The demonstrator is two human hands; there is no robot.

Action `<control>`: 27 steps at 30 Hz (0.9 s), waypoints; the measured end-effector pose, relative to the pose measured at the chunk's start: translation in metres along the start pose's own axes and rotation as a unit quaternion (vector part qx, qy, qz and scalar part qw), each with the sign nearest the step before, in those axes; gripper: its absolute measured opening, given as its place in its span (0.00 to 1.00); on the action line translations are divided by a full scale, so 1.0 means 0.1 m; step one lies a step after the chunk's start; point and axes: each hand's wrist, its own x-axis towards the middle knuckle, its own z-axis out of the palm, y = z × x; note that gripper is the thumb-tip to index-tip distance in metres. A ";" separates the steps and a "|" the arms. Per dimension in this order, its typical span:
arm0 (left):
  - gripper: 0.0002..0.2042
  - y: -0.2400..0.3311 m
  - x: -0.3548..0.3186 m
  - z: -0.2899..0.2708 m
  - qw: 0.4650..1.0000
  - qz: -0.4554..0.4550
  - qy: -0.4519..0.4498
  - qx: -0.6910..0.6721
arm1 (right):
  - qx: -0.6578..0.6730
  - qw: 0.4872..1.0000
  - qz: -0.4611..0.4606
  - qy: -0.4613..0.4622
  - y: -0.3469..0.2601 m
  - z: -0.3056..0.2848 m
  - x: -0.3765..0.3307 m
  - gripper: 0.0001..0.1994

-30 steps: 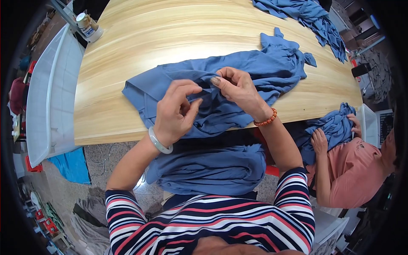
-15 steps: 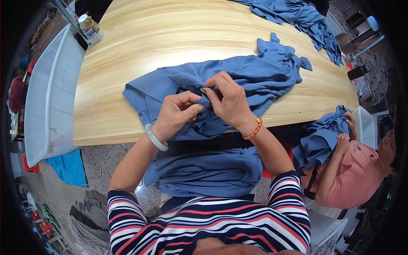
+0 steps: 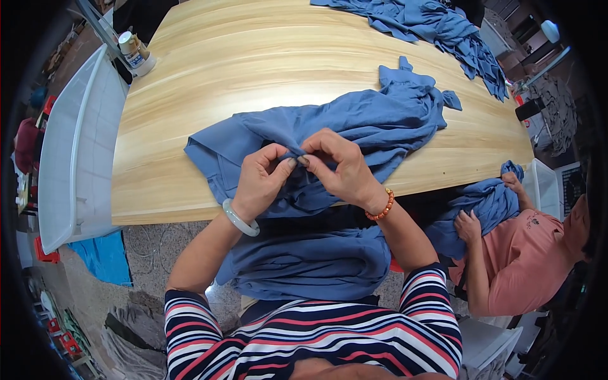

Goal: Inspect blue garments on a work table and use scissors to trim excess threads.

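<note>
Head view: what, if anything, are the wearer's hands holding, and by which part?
The blue garment: left hand and right hand pinch its cloth close together, near its middle; exactly which part that is cannot be told.

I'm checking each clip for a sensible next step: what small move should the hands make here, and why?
Perhaps steady the blue garment with the left hand and ease the right hand slightly aside, since both hands pinch it almost at one spot and their fingers largely cover that spot.

Pinched part of the blue garment (image 3: 361,113) mostly hidden behind the fingers (image 3: 320,170)
</note>
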 end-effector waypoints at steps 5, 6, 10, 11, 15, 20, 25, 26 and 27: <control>0.04 -0.02 -0.03 0.00 1.000 -0.004 0.006 0.015 | -0.142 0.976 -0.160 0.051 0.00 0.08 -0.05 0.12; 0.02 -0.06 -0.04 0.01 0.998 0.021 0.032 0.055 | -0.143 0.975 -0.162 0.052 0.01 0.10 -0.06 0.12; 0.08 0.19 -0.07 0.17 0.915 0.231 0.163 0.289 | -0.161 0.970 -0.172 0.060 0.03 0.11 -0.08 0.12; 0.15 0.25 -0.08 0.18 0.915 0.229 0.162 0.291 | -0.161 0.971 -0.170 0.053 0.02 0.11 -0.09 0.12; 0.14 0.13 0.02 -0.08 0.923 0.254 0.008 0.291 | -0.134 0.973 -0.178 0.055 0.04 0.13 -0.08 0.11; 0.09 0.04 0.08 -0.28 0.990 0.012 -0.135 -0.049 | -0.109 0.982 -0.137 0.065 0.00 0.13 -0.09 0.10; 0.06 0.05 0.12 -0.35 0.988 -0.009 -0.140 -0.057 | -0.092 0.990 -0.095 0.045 0.01 0.11 -0.07 0.10; 0.06 0.05 0.12 -0.35 0.989 -0.013 -0.138 -0.058 | -0.090 0.991 -0.093 0.043 0.02 0.10 -0.07 0.10; 0.06 0.06 0.11 -0.36 0.989 -0.016 -0.140 -0.049 | -0.102 0.990 -0.096 0.034 0.04 0.10 -0.07 0.10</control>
